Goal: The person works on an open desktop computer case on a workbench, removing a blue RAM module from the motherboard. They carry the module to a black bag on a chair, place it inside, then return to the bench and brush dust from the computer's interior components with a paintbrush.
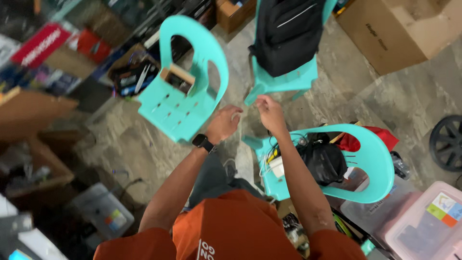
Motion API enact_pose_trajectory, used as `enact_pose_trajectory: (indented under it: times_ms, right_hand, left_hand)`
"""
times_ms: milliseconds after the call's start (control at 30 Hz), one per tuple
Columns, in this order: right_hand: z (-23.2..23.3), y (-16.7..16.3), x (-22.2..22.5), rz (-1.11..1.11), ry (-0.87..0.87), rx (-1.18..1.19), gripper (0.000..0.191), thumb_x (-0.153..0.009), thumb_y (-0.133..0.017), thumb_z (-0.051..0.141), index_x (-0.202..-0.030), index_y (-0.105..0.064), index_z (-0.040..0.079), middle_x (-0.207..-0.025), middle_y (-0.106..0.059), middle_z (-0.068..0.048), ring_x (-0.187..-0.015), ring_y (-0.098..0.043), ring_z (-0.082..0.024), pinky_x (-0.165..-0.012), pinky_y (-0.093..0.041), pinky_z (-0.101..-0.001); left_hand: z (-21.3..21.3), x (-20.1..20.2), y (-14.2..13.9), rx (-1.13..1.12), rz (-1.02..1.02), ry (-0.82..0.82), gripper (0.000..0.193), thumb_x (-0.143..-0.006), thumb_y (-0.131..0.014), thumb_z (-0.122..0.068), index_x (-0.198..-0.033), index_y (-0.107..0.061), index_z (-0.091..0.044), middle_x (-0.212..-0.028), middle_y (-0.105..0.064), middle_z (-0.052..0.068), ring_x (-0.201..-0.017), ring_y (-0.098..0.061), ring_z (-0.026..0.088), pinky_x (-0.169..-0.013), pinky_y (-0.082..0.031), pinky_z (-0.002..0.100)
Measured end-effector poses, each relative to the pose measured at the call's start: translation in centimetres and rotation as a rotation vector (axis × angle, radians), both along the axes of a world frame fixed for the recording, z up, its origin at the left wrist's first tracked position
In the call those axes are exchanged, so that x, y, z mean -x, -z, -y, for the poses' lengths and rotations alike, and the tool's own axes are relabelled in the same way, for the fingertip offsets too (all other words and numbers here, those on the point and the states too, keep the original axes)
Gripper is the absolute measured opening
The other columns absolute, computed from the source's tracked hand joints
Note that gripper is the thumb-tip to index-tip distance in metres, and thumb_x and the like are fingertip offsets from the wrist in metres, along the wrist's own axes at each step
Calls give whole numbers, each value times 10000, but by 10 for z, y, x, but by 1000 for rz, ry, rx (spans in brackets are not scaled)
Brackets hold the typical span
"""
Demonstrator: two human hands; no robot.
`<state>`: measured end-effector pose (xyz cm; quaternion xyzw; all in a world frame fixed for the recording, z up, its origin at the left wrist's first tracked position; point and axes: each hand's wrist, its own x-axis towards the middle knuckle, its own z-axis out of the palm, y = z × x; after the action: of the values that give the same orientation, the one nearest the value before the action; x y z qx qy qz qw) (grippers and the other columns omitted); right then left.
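Observation:
My left hand, with a black watch on its wrist, is raised in front of me, its fingers curled round a small pale thing too blurred to name. My right hand is close beside it, about a hand's width to the right, fingers pinched together. Whether anything thin runs between the two hands cannot be made out. Both hands hover over the stone floor between three turquoise plastic chairs. My orange shirt fills the bottom of the view.
The left chair carries a small cardboard box. A black backpack hangs on the far chair. The right chair holds a black bag, cables and red cloth. Cardboard boxes, plastic bins and a black wheel surround me.

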<state>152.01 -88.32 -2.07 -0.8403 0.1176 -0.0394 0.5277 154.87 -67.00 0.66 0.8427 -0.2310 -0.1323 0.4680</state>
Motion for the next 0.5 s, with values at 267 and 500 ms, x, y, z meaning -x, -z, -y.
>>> enact_pose_trajectory:
  times_ms: [267,500]
  right_hand:
    - [26,75,-66,4,85,127,309,-918,-587,68,-1217,-652,26,-1148,-722,-165,-1023,-718,-326,-895,-557,-391]
    - [72,119,-240,-33,101,246,248,-921,-636,76,-1156,-688,20,-1122,-718,-197,-1032,-685,-381,-910,-543,-442]
  left_hand:
    - [46,-127,106,-55,96,268,336,-876,-587,-66,-1198,-640,12,-1223,-624,230,-1176,-585,433,-1025,-465,477]
    - [134,-327,164,-310,-42,274,320,-921,-631,-154,-1188,-623,22,-1274,-613,241,-1208,-568,467,-1062,-460,514]
